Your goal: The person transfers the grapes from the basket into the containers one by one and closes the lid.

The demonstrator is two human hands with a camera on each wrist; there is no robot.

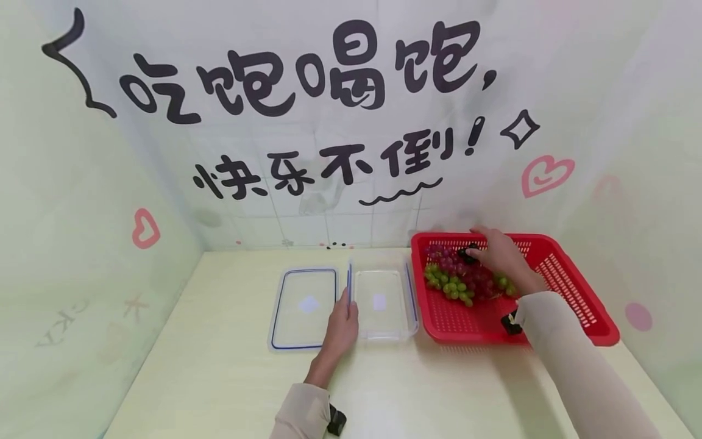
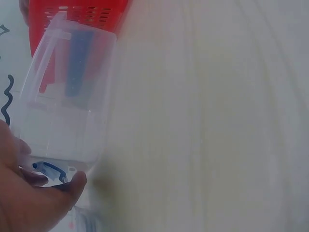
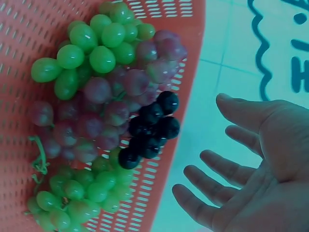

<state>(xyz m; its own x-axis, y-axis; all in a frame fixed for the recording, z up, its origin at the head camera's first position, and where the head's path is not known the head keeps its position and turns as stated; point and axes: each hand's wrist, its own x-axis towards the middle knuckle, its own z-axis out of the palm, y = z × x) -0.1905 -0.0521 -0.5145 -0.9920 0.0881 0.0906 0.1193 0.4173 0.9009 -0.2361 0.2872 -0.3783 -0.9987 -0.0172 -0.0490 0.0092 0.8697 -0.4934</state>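
Note:
My left hand point(image 1: 342, 323) grips the left side of a clear plastic food container point(image 1: 384, 335), by its raised locking flap. In the left wrist view, the thumb and fingers of that hand point(image 2: 38, 200) are around the container's end point(image 2: 63, 125). My right hand point(image 1: 500, 253) reaches over the far side of a red basket point(image 1: 439, 334), near a small bunch of black grapes point(image 1: 468, 253). In the right wrist view its fingers are spread and hold nothing, apart from the black grapes point(image 3: 151, 125). Purple-red grapes point(image 3: 91, 123) and green grapes point(image 3: 102, 59) lie around that bunch.
A clear lid point(image 1: 293, 323) with a blue seal lies flat left of the container. The basket stands right against the container's right flap point(image 1: 411, 292). Behind runs a wall point(image 1: 307, 225) with large black lettering; the pale tabletop point(image 1: 219, 366) extends in front.

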